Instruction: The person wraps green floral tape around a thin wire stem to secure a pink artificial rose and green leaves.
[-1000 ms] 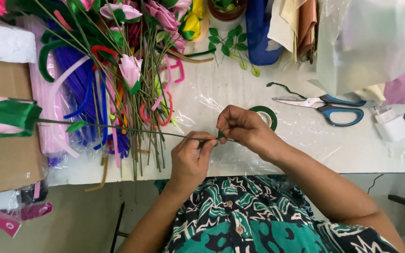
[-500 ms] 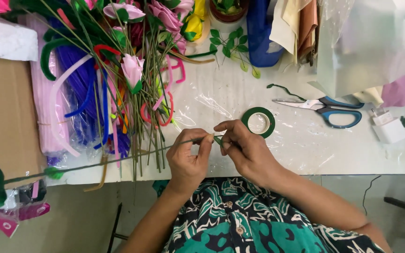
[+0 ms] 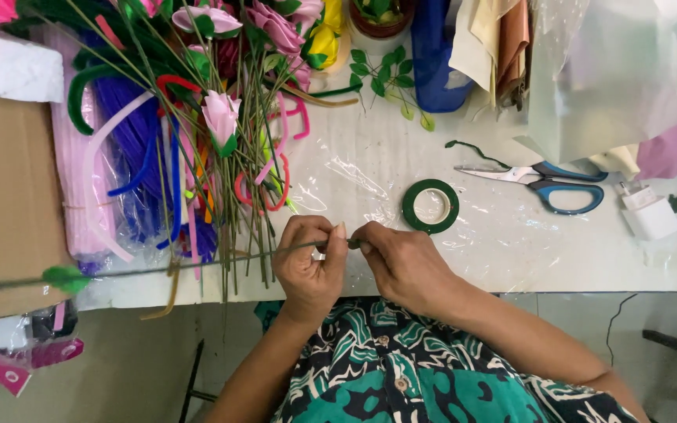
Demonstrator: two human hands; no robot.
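My left hand (image 3: 311, 262) and my right hand (image 3: 401, 262) pinch the near end of a long thin green flower stem (image 3: 197, 262) over the front edge of the white table (image 3: 511, 258). The stem runs left, past a green leaf (image 3: 64, 278), and leaves the frame at the left edge; its flower head is out of view. My fingertips meet at the stem's tip, where a dark green strip shows between them. A roll of green floral tape (image 3: 430, 207) lies flat just behind my right hand.
A heap of finished fabric flowers (image 3: 221, 117) and coloured pipe cleaners (image 3: 135, 157) fills the left of the table. Blue-handled scissors (image 3: 546, 184) and a white charger (image 3: 650, 215) lie right. A cardboard box (image 3: 9, 196) stands far left; plastic sheets and fabric at the back right.
The stem has slid left: its green flower head, seen at the left a second ago, has left the frame. Both hands have shifted slightly along the table's front edge, still pinching the stem end.
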